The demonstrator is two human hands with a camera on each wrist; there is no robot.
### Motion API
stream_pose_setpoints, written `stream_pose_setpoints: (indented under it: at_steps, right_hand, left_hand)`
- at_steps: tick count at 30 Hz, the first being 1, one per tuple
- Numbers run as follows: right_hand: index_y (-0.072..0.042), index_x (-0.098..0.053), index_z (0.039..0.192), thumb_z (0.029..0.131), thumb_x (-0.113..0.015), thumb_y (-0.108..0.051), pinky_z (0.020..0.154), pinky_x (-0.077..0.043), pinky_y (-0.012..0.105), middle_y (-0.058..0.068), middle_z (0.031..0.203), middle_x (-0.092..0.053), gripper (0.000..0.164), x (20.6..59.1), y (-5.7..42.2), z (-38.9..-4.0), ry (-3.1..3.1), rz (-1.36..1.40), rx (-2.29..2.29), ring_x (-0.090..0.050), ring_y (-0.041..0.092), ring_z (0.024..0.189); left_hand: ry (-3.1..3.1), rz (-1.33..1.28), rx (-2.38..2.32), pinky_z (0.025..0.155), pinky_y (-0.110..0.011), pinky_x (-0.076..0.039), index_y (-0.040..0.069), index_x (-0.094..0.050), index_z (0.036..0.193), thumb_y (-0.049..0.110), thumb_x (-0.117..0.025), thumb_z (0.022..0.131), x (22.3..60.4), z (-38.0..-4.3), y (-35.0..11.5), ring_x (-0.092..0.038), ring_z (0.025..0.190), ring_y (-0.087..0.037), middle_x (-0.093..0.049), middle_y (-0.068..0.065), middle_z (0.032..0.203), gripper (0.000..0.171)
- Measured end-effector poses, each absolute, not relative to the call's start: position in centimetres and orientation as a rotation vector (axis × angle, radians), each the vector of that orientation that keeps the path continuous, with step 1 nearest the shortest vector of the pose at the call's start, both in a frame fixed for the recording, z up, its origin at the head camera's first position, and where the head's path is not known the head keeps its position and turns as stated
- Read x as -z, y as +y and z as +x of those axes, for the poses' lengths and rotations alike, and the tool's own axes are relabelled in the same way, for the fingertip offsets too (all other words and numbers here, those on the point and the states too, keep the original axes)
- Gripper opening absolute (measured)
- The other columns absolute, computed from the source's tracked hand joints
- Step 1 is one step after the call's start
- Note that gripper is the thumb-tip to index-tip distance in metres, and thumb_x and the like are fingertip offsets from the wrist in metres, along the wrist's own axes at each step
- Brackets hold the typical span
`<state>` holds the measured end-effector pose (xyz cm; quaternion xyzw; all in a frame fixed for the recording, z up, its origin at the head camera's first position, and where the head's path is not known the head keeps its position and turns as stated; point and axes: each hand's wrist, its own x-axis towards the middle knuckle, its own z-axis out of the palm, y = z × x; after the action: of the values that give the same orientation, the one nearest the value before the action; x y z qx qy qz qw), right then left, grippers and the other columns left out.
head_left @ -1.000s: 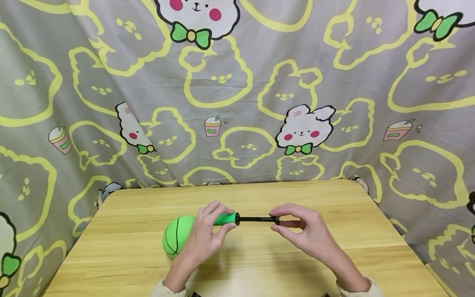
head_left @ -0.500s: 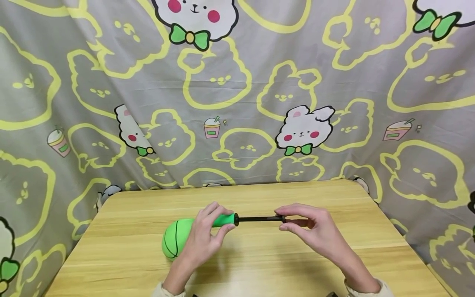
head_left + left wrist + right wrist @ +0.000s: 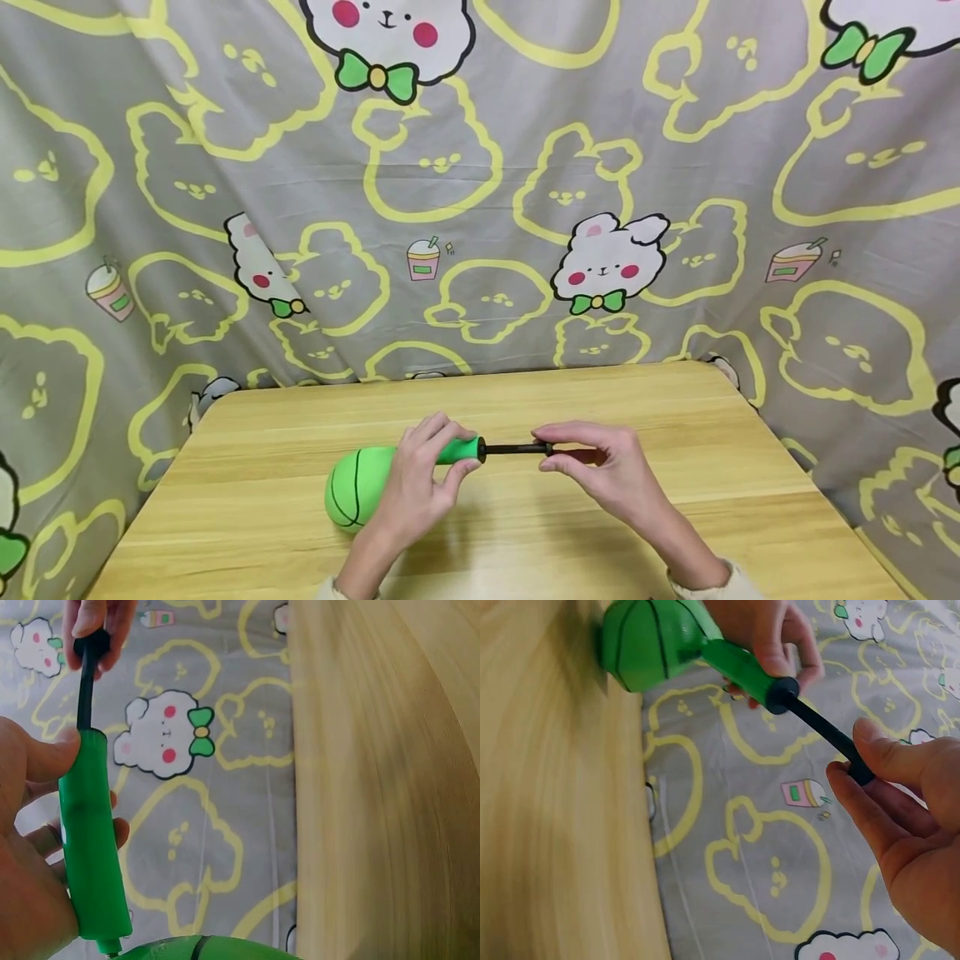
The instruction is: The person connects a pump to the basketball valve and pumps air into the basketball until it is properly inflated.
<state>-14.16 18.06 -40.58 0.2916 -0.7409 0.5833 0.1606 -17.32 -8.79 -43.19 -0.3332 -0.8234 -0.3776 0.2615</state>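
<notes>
A green hand pump (image 3: 459, 451) is held level above the table. My left hand (image 3: 420, 479) grips its barrel (image 3: 94, 840), thumb and fingers around it near the black collar. My right hand (image 3: 611, 467) pinches the black end knob (image 3: 860, 774) of the pump's dark rod (image 3: 516, 449), part of which sticks out of the barrel. At the barrel's other end is a green ball (image 3: 352, 487) with black lines, partly hidden behind my left hand in the head view. In the left wrist view a short nozzle (image 3: 109, 947) meets the ball.
Below the hands lies a light wood-grain table (image 3: 600, 550) with rounded far corners. A grey curtain (image 3: 465, 225) with yellow outlines and white rabbit prints hangs behind it and along both sides.
My right hand first drew the rod slightly further out to the right, then pushed it back left, so less rod shows now. The left hand, barrel and ball stay nearly in place.
</notes>
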Motion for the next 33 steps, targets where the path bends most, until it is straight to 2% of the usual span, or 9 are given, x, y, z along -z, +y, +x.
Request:
stream_pose_setpoints:
  at_steps: [4,11,15,20,25,33]
  right_hand:
    - [-0.002,-0.078,0.111,0.081,-0.083,0.002,0.072,-0.06,0.036,0.01,0.111,-0.076,0.031,41.1,17.3,-14.1,-2.134,0.794,-1.686,-0.074,0.021,0.1]
    - [0.006,-0.075,0.111,0.08,-0.08,0.009,0.071,-0.06,0.038,0.018,0.107,-0.075,0.032,42.3,16.0,-14.4,-2.034,0.87,-1.717,-0.074,0.027,0.097]
    - [0.007,-0.074,0.112,0.081,-0.079,0.01,0.07,-0.06,0.038,0.019,0.107,-0.075,0.031,42.8,15.4,-14.3,-2.013,0.871,-1.728,-0.075,0.026,0.096]
    - [0.004,-0.076,0.11,0.081,-0.08,0.006,0.07,-0.06,0.037,0.017,0.108,-0.075,0.029,43.4,14.6,-14.1,-2.041,0.829,-1.752,-0.074,0.023,0.098]
    - [0.005,-0.074,0.111,0.084,-0.079,0.006,0.071,-0.06,0.037,0.02,0.108,-0.074,0.028,43.6,14.1,-14.0,-2.04,0.844,-1.714,-0.074,0.025,0.099]
    - [-0.005,-0.072,0.112,0.088,-0.077,0.004,0.077,-0.06,0.035,0.011,0.111,-0.072,0.026,43.1,14.0,-13.5,-2.154,0.793,-1.724,-0.071,0.024,0.102]
  left_hand:
    - [-2.227,-0.903,1.002,0.077,-0.032,-0.042,0.019,-0.071,0.101,0.027,-0.082,0.085,43.2,-17.2,-8.6,-0.059,0.093,-0.007,-0.059,0.013,0.095,0.022]
    - [-2.253,-0.925,0.93,0.076,-0.031,-0.041,0.02,-0.07,0.101,0.027,-0.081,0.085,43.2,-17.0,-8.3,-0.058,0.092,-0.007,-0.057,0.013,0.095,0.02]
    - [-2.232,-0.937,0.909,0.075,-0.03,-0.04,0.02,-0.07,0.1,0.03,-0.08,0.085,43.1,-16.8,-8.1,-0.058,0.09,-0.008,-0.058,0.012,0.094,0.021]
    - [-2.242,-0.949,0.883,0.072,-0.028,-0.039,0.02,-0.07,0.098,0.035,-0.077,0.086,43.3,-16.4,-7.7,-0.057,0.084,-0.007,-0.058,0.012,0.093,0.021]
    - [-2.25,-0.939,0.85,0.072,-0.027,-0.038,0.02,-0.069,0.098,0.034,-0.079,0.086,43.4,-16.3,-7.6,-0.055,0.081,-0.006,-0.056,0.011,0.092,0.021]
    - [-2.318,-0.96,0.869,0.078,-0.031,-0.042,0.022,-0.069,0.104,0.032,-0.08,0.087,43.5,-16.5,-8.0,-0.052,0.084,-0.004,-0.053,0.013,0.093,0.023]
